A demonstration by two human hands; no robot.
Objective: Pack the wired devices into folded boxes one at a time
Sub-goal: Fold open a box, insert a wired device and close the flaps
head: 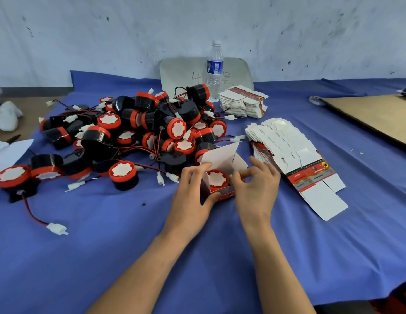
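Brace the small carton [224, 193] on the counter [129, 245] with the left hand [190, 196] curled round its near corner. With right hand [258, 186] fingers [238, 179] pinched on the side flap [240, 165], fold it over the red-rimmed buzzer [218, 179] seated inside, tucking wire under first.

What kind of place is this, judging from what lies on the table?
Likely a small hand-packing workshop: a heap of red-and-black wired devices, a stack of flat printed cartons on a blue cloth, and a scuffed bare wall.
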